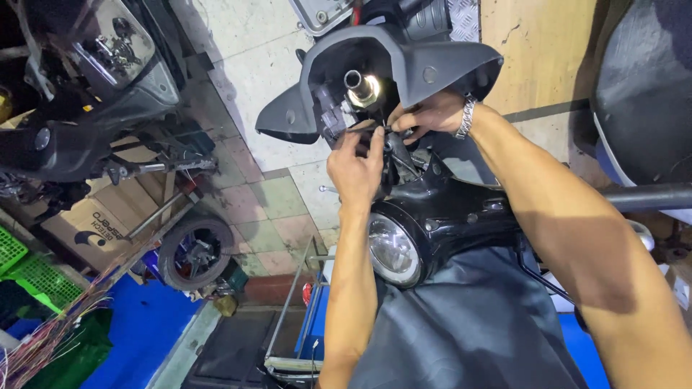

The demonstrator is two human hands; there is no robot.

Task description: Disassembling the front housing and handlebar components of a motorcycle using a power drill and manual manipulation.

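A black scooter stands in front of me with its grey front cowl (447, 61) open. A shiny metal steering tube (358, 83) shows inside it. My left hand (355, 167) reaches up from below and pinches a small black cable part (387, 134) just under the tube. My right hand (427, 115), with a metal bracelet at the wrist, comes in from the right. Its curled fingers grip the same black cabling from the other side. The two hands nearly touch. What the fingertips hold is partly hidden. Below the hands sits the round headlight (393, 250).
A dark cloth (461, 324) drapes the scooter's body. On the left stand another scooter (94, 86), a loose wheel (196, 252), a cardboard box (90, 229), green crates (29, 277) and a bundle of thin wires (43, 342). A small metal tool (328, 189) lies on the tiled floor.
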